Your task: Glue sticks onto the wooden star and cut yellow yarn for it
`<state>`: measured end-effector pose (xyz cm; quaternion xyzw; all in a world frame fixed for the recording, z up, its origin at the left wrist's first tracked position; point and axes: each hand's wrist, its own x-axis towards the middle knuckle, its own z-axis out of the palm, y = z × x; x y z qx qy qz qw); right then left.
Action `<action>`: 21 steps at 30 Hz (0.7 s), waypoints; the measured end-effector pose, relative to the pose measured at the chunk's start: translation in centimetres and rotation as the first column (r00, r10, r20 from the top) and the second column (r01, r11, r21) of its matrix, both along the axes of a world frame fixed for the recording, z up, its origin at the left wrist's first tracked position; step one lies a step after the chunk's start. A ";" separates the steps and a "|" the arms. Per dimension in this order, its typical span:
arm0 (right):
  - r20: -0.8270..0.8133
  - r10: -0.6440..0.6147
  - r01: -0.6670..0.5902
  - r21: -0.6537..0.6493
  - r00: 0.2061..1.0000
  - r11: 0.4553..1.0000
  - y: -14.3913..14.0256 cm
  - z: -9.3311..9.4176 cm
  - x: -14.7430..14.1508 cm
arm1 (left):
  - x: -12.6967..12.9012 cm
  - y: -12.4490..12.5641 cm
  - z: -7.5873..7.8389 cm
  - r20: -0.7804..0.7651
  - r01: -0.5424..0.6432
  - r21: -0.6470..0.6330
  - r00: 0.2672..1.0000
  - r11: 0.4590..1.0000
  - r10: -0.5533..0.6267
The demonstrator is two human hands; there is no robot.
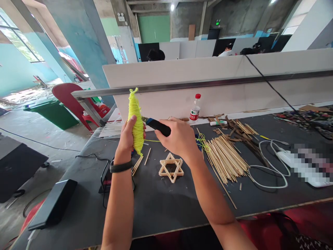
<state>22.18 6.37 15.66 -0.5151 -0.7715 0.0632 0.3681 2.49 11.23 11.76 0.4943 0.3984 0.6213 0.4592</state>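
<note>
My left hand (127,135) is wrapped round an upright bundle of neon-yellow yarn (135,125), above the table's left part. My right hand (179,135) grips a hand tool with a black and blue handle (158,127). Its short metal head meets the right side of the yarn bundle, and I cannot make out whether it is pliers or a knife. A thin yellow strand runs rightwards to a loose tangle of yarn (203,140). Between my forearms, a six-pointed star of wooden sticks (171,168) lies flat on the dark table.
A pile of thin wooden sticks (226,158) lies right of my right forearm. Behind stands a red-capped bottle (195,108) against a white partition (161,100). A white cable (270,187) curls at right; a black power bank (54,203) lies at front left.
</note>
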 end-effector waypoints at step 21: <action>-0.124 -0.077 0.062 -0.117 0.989 0.991 0.6 -1.4 -3.4 | 0.3 0.9 -0.6 0.043 -0.243 0.044 0.970 0.969 0.241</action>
